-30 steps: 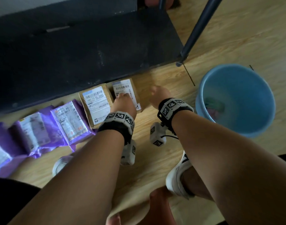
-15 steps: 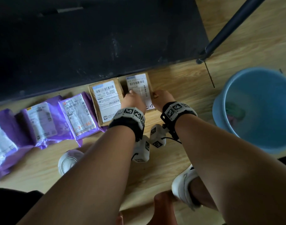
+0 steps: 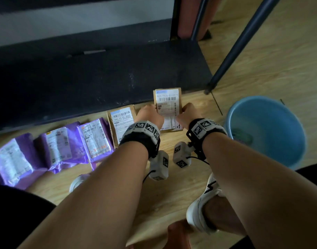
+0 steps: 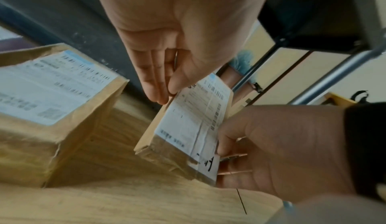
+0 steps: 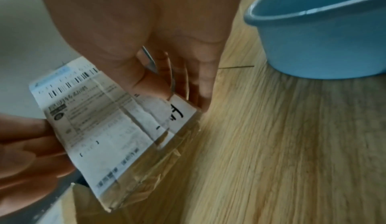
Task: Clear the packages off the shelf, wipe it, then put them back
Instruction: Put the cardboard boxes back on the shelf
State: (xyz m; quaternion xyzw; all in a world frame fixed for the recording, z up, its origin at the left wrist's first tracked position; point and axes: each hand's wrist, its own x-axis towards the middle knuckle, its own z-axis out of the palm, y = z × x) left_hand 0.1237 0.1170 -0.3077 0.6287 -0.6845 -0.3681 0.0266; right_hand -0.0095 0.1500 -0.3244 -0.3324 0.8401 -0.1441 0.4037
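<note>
A small brown cardboard package (image 3: 168,106) with a white label is lifted off the wooden floor, tilted, in front of the dark low shelf (image 3: 100,81). My left hand (image 3: 150,115) grips its left edge and my right hand (image 3: 188,114) grips its right edge. The left wrist view shows the package (image 4: 188,128) pinched between the left hand's fingers (image 4: 158,82) and the right hand. The right wrist view shows the package (image 5: 112,125) under the right thumb (image 5: 144,82). A second brown package (image 3: 120,121) lies on the floor just left of it.
Three purple mailer bags (image 3: 94,139) lie in a row on the floor to the left. A blue plastic basin (image 3: 265,130) with a cloth inside stands at the right. A dark metal leg (image 3: 240,44) slants down near the shelf's right corner. My white shoe (image 3: 204,203) is below.
Both hands closed on the right-hand brown package and raised it off the floor toward the shelf; a second ago only the left hand touched it while it lay flat.
</note>
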